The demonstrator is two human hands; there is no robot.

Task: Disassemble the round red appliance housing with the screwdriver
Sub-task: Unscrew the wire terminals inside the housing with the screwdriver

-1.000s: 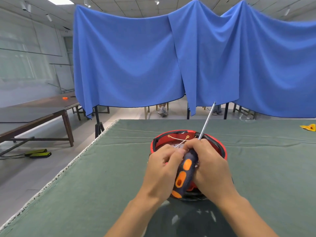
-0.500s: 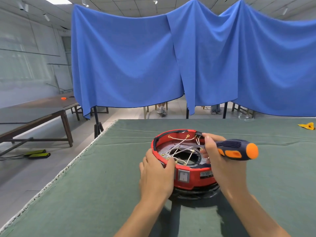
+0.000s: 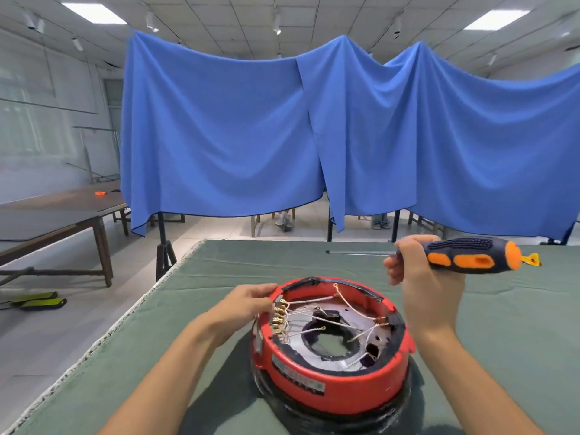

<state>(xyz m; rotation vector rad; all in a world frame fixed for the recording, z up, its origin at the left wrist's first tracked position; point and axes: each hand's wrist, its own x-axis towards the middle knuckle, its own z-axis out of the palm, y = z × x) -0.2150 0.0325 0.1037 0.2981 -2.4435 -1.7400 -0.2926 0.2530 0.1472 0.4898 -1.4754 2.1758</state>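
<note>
At about nine o'clock in the room a long dark wooden side table (image 3: 59,211) stands on the pale floor, carrying a small orange object (image 3: 100,193) near its far end, and two flat black-and-yellow pads (image 3: 37,300) lie on the floor below it at about eight o'clock. A wide blue draped cloth (image 3: 282,136) hangs across the background from ten o'clock to two o'clock. The near table covered in grey-green felt (image 3: 157,356) fills the lower half of the view. The left hand (image 3: 248,304) reaches in from seven o'clock and rests on the left rim of the round red plastic appliance housing (image 3: 332,356), its fingers curled over the edge beside a row of brass terminals (image 3: 280,318); how firmly it grips cannot be told. The housing sits on the felt at about six o'clock, open side up, with thin pale wires (image 3: 326,312) crossing its interior around a dark central ring. At about three o'clock the right hand (image 3: 420,277) is raised above and to the right of the housing, well apart from it, fingers wrapped round the front of the black-and-orange-handled screwdriver (image 3: 464,255). The tool lies roughly level, its thin metal shaft pointing toward nine o'clock and its handle end toward three o'clock.
</note>
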